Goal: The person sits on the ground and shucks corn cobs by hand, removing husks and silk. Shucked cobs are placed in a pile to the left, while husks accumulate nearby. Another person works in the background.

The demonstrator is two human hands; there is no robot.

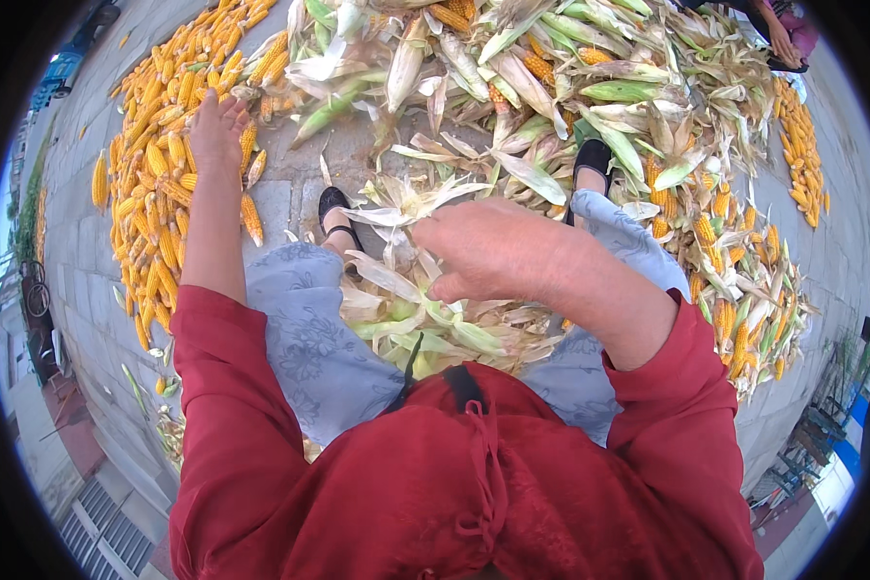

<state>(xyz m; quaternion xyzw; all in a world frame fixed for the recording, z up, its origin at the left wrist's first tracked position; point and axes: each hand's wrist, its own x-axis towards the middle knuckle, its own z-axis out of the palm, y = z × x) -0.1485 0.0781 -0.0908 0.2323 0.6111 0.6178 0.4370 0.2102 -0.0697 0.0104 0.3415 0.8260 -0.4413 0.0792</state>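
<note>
The left hand (217,130) reaches open and empty over the husked yellow cobs (155,193), just touching them.

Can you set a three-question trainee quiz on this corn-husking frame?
1. True or false: the left hand reaches out over the pile of husked yellow cobs.
2. What lies heaped in the person's lap under the right hand?
A. bare cobs
B. pale green husks
C. a basket
3. Fill in: the unhusked ears lie ahead of the person's ____ shoes.

Key:
1. True.
2. B, the pale green husks.
3. Black.
</note>
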